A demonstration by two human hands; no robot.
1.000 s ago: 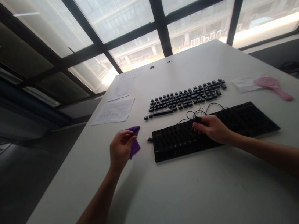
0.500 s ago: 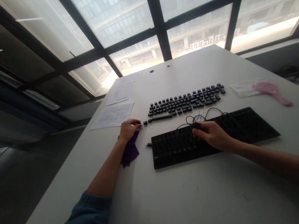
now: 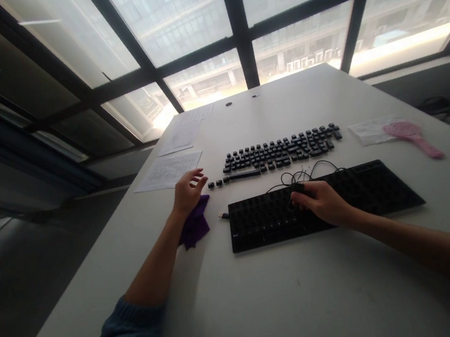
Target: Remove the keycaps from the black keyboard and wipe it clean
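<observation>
My left hand point(image 3: 188, 191) is open, its fingers apart and holding nothing, just left of a short row of loose black keycaps point(image 3: 219, 182). Beneath its wrist a purple cloth point(image 3: 195, 225) lies on the table. Fingers closed, my right hand point(image 3: 319, 199) grips a small dark object point(image 3: 297, 187), too dark to make out its kind, above the black keyboard point(image 3: 276, 234). Most of the keyboard's key area looks bare of caps. Behind it, many more black keycaps point(image 3: 281, 149) stand in rows around a long spacebar point(image 3: 244, 174).
A thin black cable point(image 3: 289, 177) loops behind the keyboard, and its USB plug point(image 3: 223, 215) pokes out at the left. Written papers point(image 3: 169, 172) lie at the left edge. A pink hairbrush point(image 3: 413, 136) rests partly on a white sheet point(image 3: 366, 132) at the right.
My left hand has let go of a keycap at the row's left end, lifted back to the left and opened. My right hand has stayed over the keyboard.
</observation>
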